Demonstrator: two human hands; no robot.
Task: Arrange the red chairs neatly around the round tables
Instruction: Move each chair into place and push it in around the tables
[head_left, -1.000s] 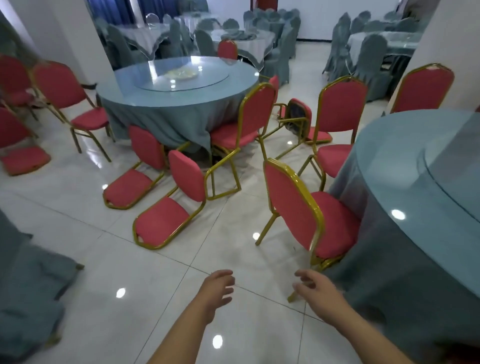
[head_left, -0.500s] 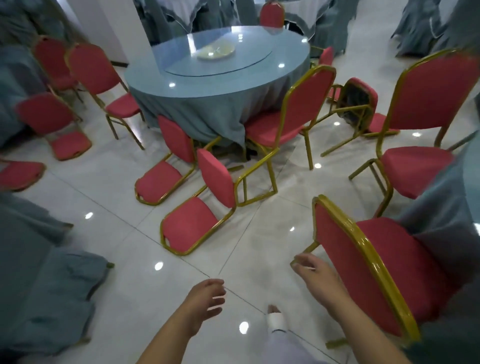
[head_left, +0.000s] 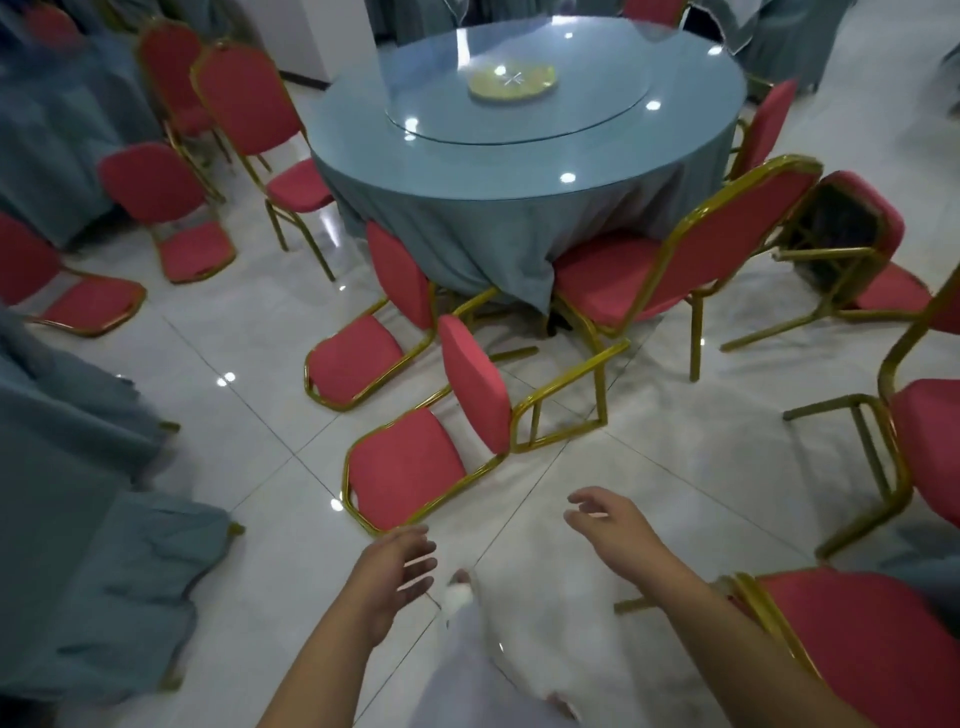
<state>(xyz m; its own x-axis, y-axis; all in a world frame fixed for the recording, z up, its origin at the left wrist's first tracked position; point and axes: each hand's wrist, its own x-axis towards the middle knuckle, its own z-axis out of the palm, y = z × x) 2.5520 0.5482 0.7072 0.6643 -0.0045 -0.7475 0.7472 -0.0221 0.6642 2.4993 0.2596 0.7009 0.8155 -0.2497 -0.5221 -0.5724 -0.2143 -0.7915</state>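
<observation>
Currently my left hand (head_left: 400, 571) and right hand (head_left: 613, 525) hover spread and empty near a tipped red-padded, gold-tube chair (head_left: 405, 470) on glossy tile (head_left: 249, 457).

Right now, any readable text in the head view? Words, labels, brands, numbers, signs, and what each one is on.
None: no word, label, brand, number or sign can be read in this view.
The yellowish disc on the round table carries only a light glint, no print.
The tipped red chair nearest the hands shows plain fabric and a gold frame, with no tag visible.
</observation>
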